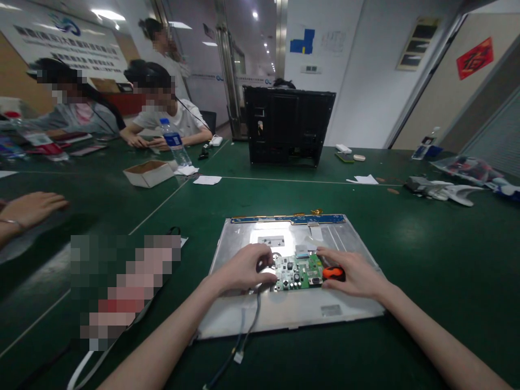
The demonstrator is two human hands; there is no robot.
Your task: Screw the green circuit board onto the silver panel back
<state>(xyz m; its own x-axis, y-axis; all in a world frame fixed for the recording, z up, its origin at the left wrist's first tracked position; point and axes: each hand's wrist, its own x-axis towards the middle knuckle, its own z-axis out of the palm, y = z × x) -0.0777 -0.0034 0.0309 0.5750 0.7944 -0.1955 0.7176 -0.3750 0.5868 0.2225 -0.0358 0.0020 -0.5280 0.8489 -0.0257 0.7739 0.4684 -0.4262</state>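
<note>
A green circuit board (298, 272) lies on the metal back of a flat display panel (345, 311). My left hand (246, 268) grips the board's left edge, thumb and fingers curled round it. At the board's right edge is my right hand (355, 273), its fingers closed around what looks like an orange-and-black screwdriver (333, 273); the shaft is hidden. The fingertips of that hand touch or nearly touch the board. A thin cable (257, 314) runs from beneath my left hand over the panel's near edge. A blue strip board (284, 219) lines the panel's far edge.
A black monitor housing (288, 124) stands upright behind the panel. Left are a blurred power strip (130, 287), an open cardboard box (150, 173), a water bottle (174, 142) and another person's hand (34, 211). A grey-white tool (442, 190) lies right. Other people sit across the table.
</note>
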